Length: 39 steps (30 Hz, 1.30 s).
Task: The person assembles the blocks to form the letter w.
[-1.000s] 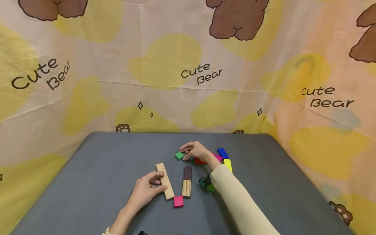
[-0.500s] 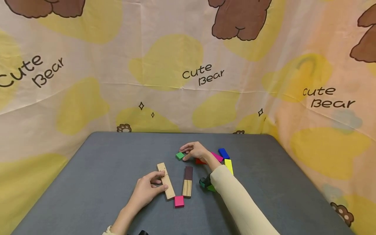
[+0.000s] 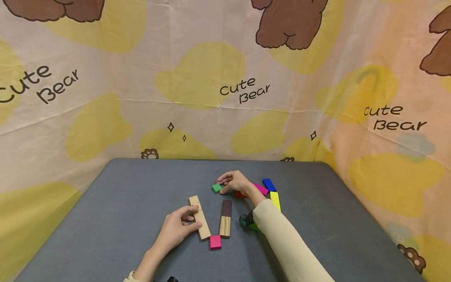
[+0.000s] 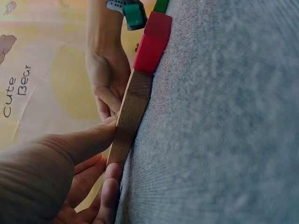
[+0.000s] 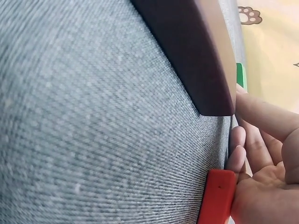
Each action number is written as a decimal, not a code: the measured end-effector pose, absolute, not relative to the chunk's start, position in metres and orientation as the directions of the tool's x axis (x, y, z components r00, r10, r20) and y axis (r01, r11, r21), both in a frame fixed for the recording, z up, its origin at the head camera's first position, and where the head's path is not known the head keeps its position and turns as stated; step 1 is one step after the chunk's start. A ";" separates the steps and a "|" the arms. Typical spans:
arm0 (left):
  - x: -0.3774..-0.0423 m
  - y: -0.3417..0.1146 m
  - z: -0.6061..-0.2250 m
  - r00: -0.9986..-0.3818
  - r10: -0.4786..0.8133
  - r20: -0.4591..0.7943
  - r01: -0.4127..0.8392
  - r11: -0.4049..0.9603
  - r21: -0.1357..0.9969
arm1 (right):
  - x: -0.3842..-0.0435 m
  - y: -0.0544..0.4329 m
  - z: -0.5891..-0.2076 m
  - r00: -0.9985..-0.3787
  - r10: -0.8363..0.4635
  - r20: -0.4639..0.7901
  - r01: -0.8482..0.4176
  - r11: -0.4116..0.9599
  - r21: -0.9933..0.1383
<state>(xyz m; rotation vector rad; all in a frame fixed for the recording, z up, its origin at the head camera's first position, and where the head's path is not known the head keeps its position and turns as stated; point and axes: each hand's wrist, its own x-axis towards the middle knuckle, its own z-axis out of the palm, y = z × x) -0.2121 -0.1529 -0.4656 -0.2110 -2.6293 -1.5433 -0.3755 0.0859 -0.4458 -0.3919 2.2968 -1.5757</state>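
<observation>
Two light wooden blocks (image 3: 199, 219) lie end to end on the table. My left hand (image 3: 176, 225) rests against their left side, thumb and index finger touching them at separate spots along their length. In the left wrist view the thumb tip meets the upper edge of a wooden block (image 4: 128, 116). My right hand (image 3: 236, 182) is beside a small green block (image 3: 216, 188), its thumb touching the block's right corner. The right wrist view shows only part of that green block (image 5: 240, 75), with the thumb in front; the other fingertips' contact with it is hidden.
A dark block and a striped wooden block (image 3: 225, 227) form a second row; a pink block (image 3: 215, 242) sits at its near end. Red, magenta (image 3: 261, 189), blue (image 3: 269, 185), yellow (image 3: 275, 201) and green blocks lie around the right forearm. A bear-print cloth (image 3: 197, 78) hangs behind.
The head view has shifted very slightly, so everything appears a little farther right. Hands and blocks keep their places relative to each other.
</observation>
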 end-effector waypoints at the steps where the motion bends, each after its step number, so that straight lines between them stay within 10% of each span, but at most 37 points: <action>1: -0.212 -0.153 -0.466 -0.987 0.076 0.143 0.162 0.481 0.861 | -0.376 0.086 -0.446 -0.909 -0.400 -0.114 -0.038 0.354 -0.935; 26: -0.213 -0.152 -0.466 -0.983 0.086 0.160 0.182 0.481 0.858 | -0.352 0.113 -0.437 -0.962 -0.258 0.084 -0.177 0.360 -0.916; 39: -0.212 -0.156 -0.465 -0.978 0.081 0.190 0.206 0.482 0.852 | -0.320 0.137 -0.434 -0.952 -0.301 -0.057 -0.051 0.340 -0.939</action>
